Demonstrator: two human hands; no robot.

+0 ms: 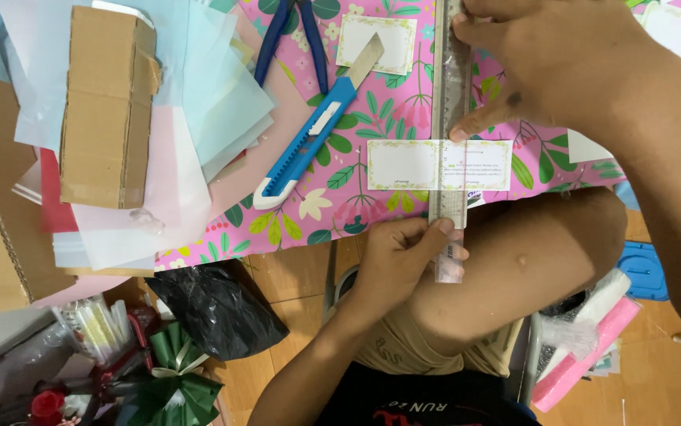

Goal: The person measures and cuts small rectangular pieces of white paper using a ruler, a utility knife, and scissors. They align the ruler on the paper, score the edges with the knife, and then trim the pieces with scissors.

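Head view: a clear plastic ruler (451, 118) lies upright across a white printed card (439, 165) on pink floral wrapping paper (403, 102). The left hand (399, 256) pinches the ruler's near end; the right hand (545, 63) presses fingertips on its upper part. A blue utility knife (309, 142) rests just left of the card, beside blue-handled pliers (293, 35).

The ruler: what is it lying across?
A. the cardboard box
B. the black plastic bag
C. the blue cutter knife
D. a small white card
D: the clear ruler lies across a small white card on the flowered paper, pinned by the right hand and left hand.
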